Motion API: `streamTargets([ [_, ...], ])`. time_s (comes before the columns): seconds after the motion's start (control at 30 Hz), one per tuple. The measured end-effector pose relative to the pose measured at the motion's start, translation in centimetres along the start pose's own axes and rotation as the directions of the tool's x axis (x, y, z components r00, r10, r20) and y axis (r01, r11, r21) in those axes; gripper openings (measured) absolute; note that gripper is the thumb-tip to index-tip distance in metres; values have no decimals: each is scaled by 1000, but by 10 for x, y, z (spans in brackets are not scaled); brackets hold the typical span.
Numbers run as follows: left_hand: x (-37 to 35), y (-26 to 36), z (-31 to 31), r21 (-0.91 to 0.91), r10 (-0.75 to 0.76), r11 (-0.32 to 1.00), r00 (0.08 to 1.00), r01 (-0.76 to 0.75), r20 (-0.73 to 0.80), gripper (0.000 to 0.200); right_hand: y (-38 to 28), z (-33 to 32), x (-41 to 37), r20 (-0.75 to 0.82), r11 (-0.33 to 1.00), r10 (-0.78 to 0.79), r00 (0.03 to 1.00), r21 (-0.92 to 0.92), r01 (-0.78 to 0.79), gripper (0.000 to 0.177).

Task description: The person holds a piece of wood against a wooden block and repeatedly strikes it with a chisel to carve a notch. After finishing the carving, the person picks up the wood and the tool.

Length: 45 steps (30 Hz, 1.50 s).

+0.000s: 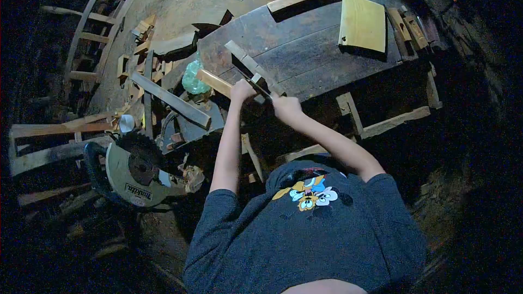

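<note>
Arms reach forward to table point(305, 43) edge; left hand point(241, 90) grip closed on wooden strip point(214, 81), right hand point(286, 107) grip closed on dark tool point(254, 83).

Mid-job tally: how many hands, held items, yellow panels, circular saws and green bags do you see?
Hands: 2, left hand and right hand
Held items: 2, wood strip in the left, dark tool in the right
Yellow panel: 1
Circular saw: 1
Green bag: 1
Total: 7
</note>
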<state>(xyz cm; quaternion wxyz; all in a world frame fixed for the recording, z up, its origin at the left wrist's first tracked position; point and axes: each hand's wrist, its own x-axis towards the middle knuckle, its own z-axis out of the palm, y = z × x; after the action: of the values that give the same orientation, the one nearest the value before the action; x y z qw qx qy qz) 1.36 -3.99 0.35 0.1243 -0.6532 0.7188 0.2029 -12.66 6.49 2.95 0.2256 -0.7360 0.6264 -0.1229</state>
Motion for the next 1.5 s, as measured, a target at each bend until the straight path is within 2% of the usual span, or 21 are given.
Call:
streamTargets([
  [0.1, 23, -19, 20, -30, -42, 999, 999, 42, -2, 36, 16, -12, -47, 23, 999, -11, 1000, -32, 12, 16],
  [0.17, 48, -38, 37, -54, 316, 948, 947, -313, 62, 39, 26, -19, -75, 71, 1000, -11, 997, -24, 13, 15],
  [0.2, 42, -34, 28, -59, 315, 948, 947, -312, 56, 39, 31, -20, -77, 71, 999, -15, 997, -30, 18, 15],
  [0.27, 23, -20, 0, -126, 267, 960, 951, -249, 154, 43, 39, -17, -81, 116, 997, 14, 993, -81, -4, 17],
  [0.4, 15, -15, -12, -146, 256, 962, 949, -231, 183, 43, 36, -19, -69, 109, 995, -10, 994, -95, 21, 18],
  [0.47, 15, -15, -17, -158, 241, 965, 948, -210, 208, 43, 34, -21, -59, 49, 992, -87, 995, -92, 91, 17],
  [0.6, 2, -17, -9, -194, 210, 967, 944, -163, 254, 44, 35, -7, -46, 90, 993, -51, 995, -100, 60, 17],
  [0.63, -7, -16, -2, -91, 165, 982, 986, -163, 17, 45, 35, -2, -44, 86, 994, -37, 996, -95, 45, 18],
  [0.67, -15, -14, 6, 12, 134, 991, 965, -135, -225, 47, 35, 3, -43, 82, 995, -23, 996, -90, 31, 19],
  [0.7, -31, -2, 3, 15, 70, 998, 964, -69, -256, 44, 33, 5, -43, 86, 995, -28, 996, -90, 36, 19],
  [0.77, -34, -7, 25, 60, 130, 991, 854, -116, -504, 39, 32, 10, -44, 106, 999, -2, 994, -52, 7, 21],
  [0.8, -37, -2, 23, 54, 126, 992, 856, -115, -502, 39, 31, 9, -47, 112, 998, -1, 994, -56, 7, 21],
  [0.87, -41, 6, 18, -52, -14, 999, 888, -11, -459, 34, 32, 4, -59, 112, 998, -3, 994, -64, 10, 23],
  [0.9, -40, 5, 21, -60, -21, 998, 890, -7, -456, 34, 32, -1, -68, 120, 998, -4, 993, -69, 12, 23],
  [0.97, -35, 0, 26, 16, 58, 998, 893, -57, -446, 35, 33, -16, -89, 136, 997, 53, 989, -59, -45, 24],
  [1.1, -43, 6, 26, 57, 60, 998, 857, -35, -513, 39, 30, -27, -94, 145, 996, 62, 987, -69, -53, 24],
  [1.2, -41, 8, 30, 56, 21, 998, 871, 7, -491, 42, 17, -17, -53, 121, 999, 22, 992, -28, -19, 20],
  [1.3, -42, 7, 29, 89, 57, 996, 843, -11, -535, 41, -4, 0, 4, 98, 1000, 19, 995, 10, -20, 15],
  [1.37, -46, 8, 22, 161, 107, 987, 836, -22, -539, 41, -11, 0, 15, 110, 1000, 25, 994, 4, -26, 14],
  [1.5, -44, 8, 21, 184, 70, 983, 857, 29, -511, 43, -2, -18, -26, 200, 997, 77, 977, -14, -75, 17],
])
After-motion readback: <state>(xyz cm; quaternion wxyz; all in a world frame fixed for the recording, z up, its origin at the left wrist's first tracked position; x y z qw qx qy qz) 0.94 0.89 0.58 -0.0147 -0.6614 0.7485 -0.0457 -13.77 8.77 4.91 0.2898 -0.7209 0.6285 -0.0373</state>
